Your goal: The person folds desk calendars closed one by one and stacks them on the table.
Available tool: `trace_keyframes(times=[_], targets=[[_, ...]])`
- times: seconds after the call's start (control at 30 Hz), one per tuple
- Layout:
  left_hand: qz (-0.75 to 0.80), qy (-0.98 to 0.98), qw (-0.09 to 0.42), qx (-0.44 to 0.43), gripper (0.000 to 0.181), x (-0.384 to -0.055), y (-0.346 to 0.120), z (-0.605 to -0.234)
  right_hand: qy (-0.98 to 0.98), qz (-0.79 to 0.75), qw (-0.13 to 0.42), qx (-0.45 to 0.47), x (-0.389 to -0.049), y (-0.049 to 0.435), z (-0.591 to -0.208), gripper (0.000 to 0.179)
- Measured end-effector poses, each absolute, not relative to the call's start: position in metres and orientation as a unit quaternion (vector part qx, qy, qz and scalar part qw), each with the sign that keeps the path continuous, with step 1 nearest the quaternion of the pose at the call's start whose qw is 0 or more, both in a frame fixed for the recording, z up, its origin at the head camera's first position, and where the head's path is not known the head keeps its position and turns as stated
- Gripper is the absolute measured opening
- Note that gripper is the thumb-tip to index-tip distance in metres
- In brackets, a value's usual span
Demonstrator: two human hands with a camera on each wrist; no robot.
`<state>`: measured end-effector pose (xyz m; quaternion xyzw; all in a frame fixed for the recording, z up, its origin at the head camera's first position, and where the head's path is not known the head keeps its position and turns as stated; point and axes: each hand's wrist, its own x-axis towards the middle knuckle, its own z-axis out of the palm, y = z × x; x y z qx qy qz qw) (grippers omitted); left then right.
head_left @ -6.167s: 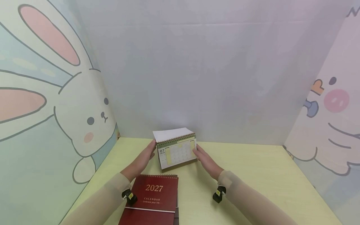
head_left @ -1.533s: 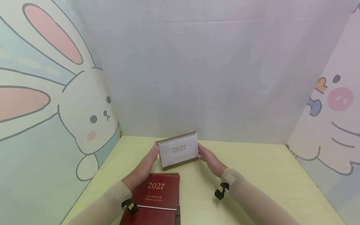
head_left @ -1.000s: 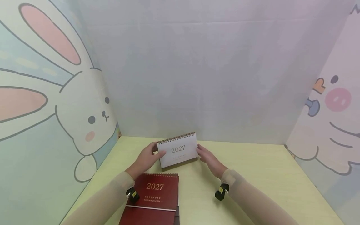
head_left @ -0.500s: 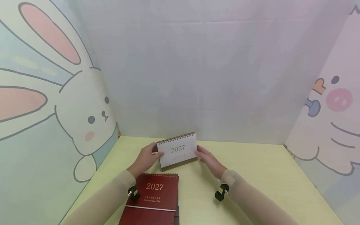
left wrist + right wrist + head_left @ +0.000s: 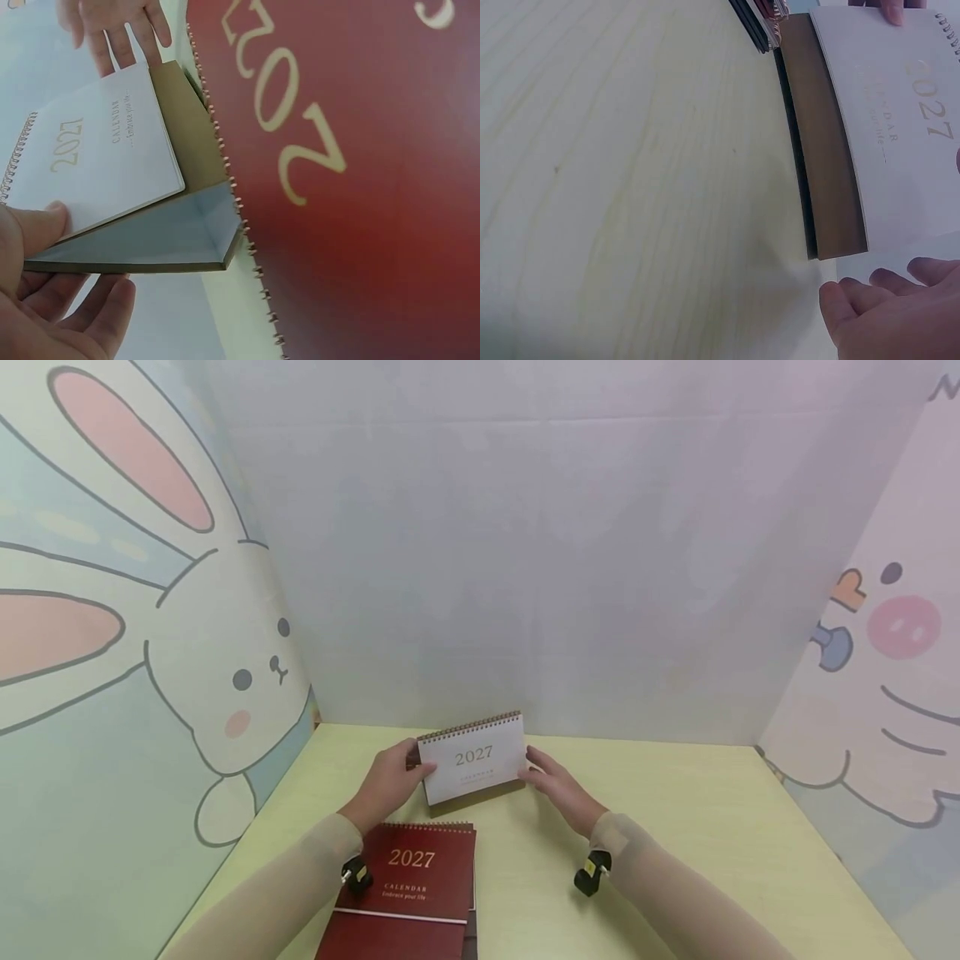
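A white spiral-bound desk calendar (image 5: 474, 760) marked 2027 stands on its brown easel base (image 5: 821, 142) near the back of the table. My left hand (image 5: 384, 785) grips its left side, the thumb on the front cover and the other fingers behind. The left wrist view shows that thumb (image 5: 46, 225) pressing on the cover next to the open side of the stand. My right hand (image 5: 558, 787) is at the calendar's right edge, its fingers loosely extended. In the right wrist view a small gap separates those fingertips (image 5: 881, 281) from the calendar.
Red 2027 calendars (image 5: 408, 877) lie in a stack in front, partly under the left forearm, with a darker one showing beneath. The pale yellow table (image 5: 675, 827) reaches to a light back wall (image 5: 540, 568). Cartoon-printed panels (image 5: 225, 693) flank both sides.
Earlier the calendar showed a 07 page with sheets raised over the top; now its white cover faces front. My left thumb has moved onto the cover. The stand has hardly moved.
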<state>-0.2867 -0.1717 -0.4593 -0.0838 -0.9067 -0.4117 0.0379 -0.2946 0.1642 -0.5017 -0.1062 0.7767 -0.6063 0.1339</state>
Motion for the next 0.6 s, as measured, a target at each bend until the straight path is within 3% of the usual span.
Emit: trace_keyframes(times=[0.6], targets=[[-0.411, -0.902, 0.091, -0.101, 0.032, -0.283, -0.171, -0.433, 0.792, -0.590, 0.124, -0.094, -0.294, 0.164, -0.502, 0.093]])
